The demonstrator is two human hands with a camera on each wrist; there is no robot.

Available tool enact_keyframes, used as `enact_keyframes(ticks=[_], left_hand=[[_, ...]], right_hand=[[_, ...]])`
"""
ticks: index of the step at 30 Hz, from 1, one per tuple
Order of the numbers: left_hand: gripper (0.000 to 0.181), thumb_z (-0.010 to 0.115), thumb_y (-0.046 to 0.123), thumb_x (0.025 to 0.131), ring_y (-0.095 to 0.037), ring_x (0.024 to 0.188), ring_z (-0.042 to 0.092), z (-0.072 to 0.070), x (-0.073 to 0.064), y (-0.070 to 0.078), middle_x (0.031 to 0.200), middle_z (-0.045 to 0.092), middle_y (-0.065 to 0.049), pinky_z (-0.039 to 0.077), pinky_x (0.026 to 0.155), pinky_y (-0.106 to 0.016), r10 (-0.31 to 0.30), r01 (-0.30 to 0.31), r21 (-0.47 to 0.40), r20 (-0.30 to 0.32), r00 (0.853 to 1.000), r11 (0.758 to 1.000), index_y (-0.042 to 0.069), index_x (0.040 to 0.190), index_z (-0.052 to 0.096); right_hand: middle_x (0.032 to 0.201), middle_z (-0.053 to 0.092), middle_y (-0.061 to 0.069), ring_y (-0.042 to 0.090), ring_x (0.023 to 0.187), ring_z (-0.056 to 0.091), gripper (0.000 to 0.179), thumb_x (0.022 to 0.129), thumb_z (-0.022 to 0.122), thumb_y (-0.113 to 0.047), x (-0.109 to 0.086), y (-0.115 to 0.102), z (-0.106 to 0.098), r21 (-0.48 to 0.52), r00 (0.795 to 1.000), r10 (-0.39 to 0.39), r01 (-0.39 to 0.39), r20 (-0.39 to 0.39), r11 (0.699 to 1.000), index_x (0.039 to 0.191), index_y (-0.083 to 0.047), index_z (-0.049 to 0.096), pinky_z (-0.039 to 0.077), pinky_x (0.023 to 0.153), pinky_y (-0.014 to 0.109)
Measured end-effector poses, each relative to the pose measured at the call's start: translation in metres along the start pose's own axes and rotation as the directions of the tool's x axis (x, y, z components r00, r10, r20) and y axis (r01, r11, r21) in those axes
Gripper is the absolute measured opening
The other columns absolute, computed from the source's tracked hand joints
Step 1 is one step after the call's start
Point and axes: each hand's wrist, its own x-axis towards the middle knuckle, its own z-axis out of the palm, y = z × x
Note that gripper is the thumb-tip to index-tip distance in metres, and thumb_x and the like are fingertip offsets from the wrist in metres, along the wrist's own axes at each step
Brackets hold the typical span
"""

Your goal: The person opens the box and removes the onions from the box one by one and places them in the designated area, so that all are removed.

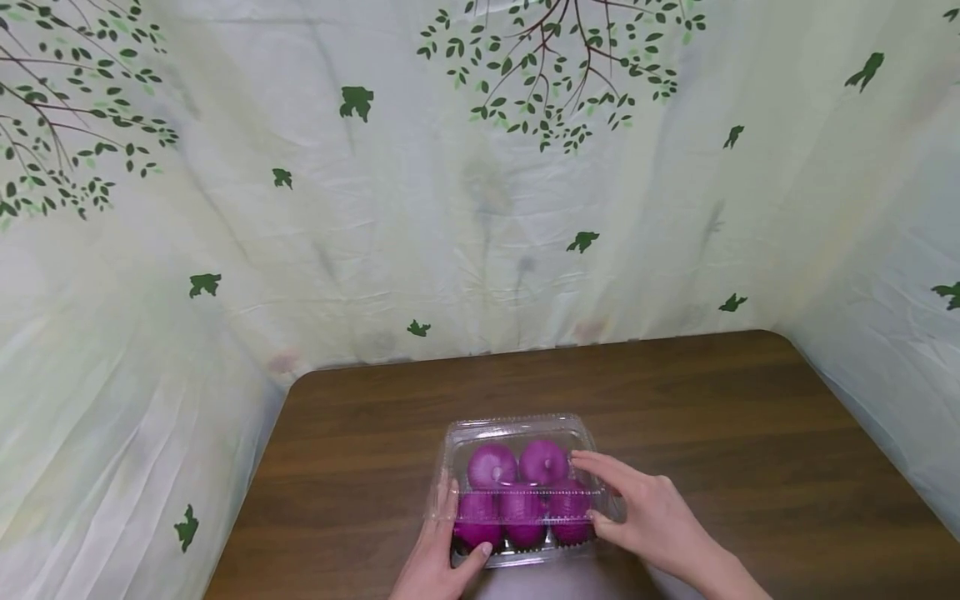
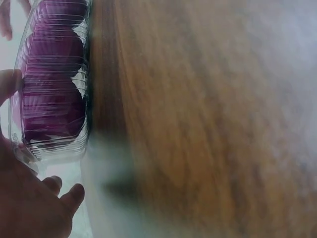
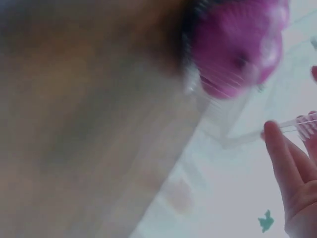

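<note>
A clear plastic clamshell container [image 1: 517,427] sits on the table with several purple balls [image 1: 522,512] inside, set in two rows. Its lid [image 1: 517,493] looks tilted up at the front, above the front row. At the left front corner my left hand [image 1: 438,554] grips the container, thumb at the front and fingers along the side; in the left wrist view that hand [image 2: 34,198] is beside the ribbed plastic wall. My right hand [image 1: 648,508] is at the right side, fingers and thumb on the lid's edge. In the right wrist view, its fingertips [image 3: 271,130] pinch thin clear plastic.
The brown wooden table [image 1: 360,450] extends on both sides of the container and behind it. A pale curtain [image 1: 480,250] with printed leaves and branches hangs around the table's back and sides.
</note>
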Motion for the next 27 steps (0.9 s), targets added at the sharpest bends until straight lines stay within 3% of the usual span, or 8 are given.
enact_keyframes(ticks=[2, 4, 8, 14, 21, 27], left_hand=[[0.094, 0.067, 0.05, 0.089, -0.041, 0.141, 0.023, -0.001, 0.001, 0.001, 0.165, 0.004, -0.007, 0.037, 0.102, -0.061, -0.037, 0.037, -0.015, 0.02, 0.999, 0.999, 0.003, 0.156, 0.021], [0.094, 0.065, 0.054, 0.089, -0.039, 0.141, 0.025, -0.001, 0.002, 0.001, 0.165, 0.006, -0.006, 0.037, 0.103, -0.06, -0.055, 0.056, -0.022, 0.032, 0.998, 0.998, 0.003, 0.156, 0.023], [0.093, 0.065, 0.054, 0.089, -0.036, 0.143, 0.024, -0.004, 0.003, 0.002, 0.164, 0.009, -0.008, 0.036, 0.104, -0.058, -0.051, 0.053, -0.023, 0.047, 0.998, 0.998, 0.001, 0.155, 0.025], [0.093, 0.065, 0.054, 0.089, -0.033, 0.143, 0.024, -0.004, 0.005, 0.003, 0.165, 0.008, -0.006, 0.036, 0.104, -0.057, -0.052, 0.053, -0.022, 0.048, 0.997, 0.998, 0.003, 0.155, 0.024], [0.093, 0.067, 0.052, 0.088, -0.033, 0.143, 0.025, -0.003, 0.005, 0.004, 0.165, 0.009, -0.006, 0.036, 0.105, -0.057, -0.051, 0.052, -0.022, 0.037, 0.998, 0.998, 0.003, 0.155, 0.026], [0.092, 0.069, 0.049, 0.087, -0.031, 0.143, 0.024, -0.004, 0.004, 0.004, 0.164, 0.011, -0.007, 0.035, 0.106, -0.055, -0.04, 0.041, -0.023, 0.02, 0.999, 0.999, 0.002, 0.154, 0.027]], right_hand=[[0.135, 0.058, -0.009, 0.003, 0.087, 0.066, 0.068, 0.074, 0.084, -0.02, 0.007, 0.001, -0.006, 0.033, 0.998, 0.062, -0.062, -0.004, 0.998, 0.137, -0.025, 0.057, 0.054, 0.068, 0.018], [0.136, 0.058, -0.011, 0.009, 0.102, 0.066, 0.068, 0.079, 0.083, -0.024, 0.014, 0.002, -0.012, 0.082, 0.991, 0.131, -0.129, -0.021, 0.988, 0.141, -0.028, 0.053, 0.056, 0.08, 0.029], [0.139, 0.055, -0.011, 0.012, 0.113, 0.061, 0.065, 0.092, 0.072, -0.023, 0.027, 0.004, -0.018, 0.187, 0.976, 0.21, -0.196, -0.054, 0.963, 0.149, -0.029, 0.042, 0.054, 0.086, 0.031], [0.143, 0.052, -0.003, 0.013, 0.112, 0.059, 0.06, 0.097, 0.06, -0.004, 0.043, 0.008, -0.013, 0.254, 0.976, 0.179, -0.144, -0.12, 0.957, 0.151, -0.024, 0.04, 0.05, 0.091, 0.024], [0.146, 0.049, 0.003, 0.02, 0.116, 0.055, 0.063, 0.094, 0.056, 0.009, 0.058, 0.009, -0.007, 0.23, 0.97, 0.166, -0.122, -0.179, 0.965, 0.15, -0.014, 0.041, 0.043, 0.097, 0.017], [0.143, 0.047, 0.005, 0.03, 0.116, 0.054, 0.065, 0.094, 0.056, 0.01, 0.067, 0.013, 0.001, 0.313, 0.964, 0.177, -0.109, -0.199, 0.943, 0.151, -0.015, 0.038, 0.045, 0.098, 0.025]])
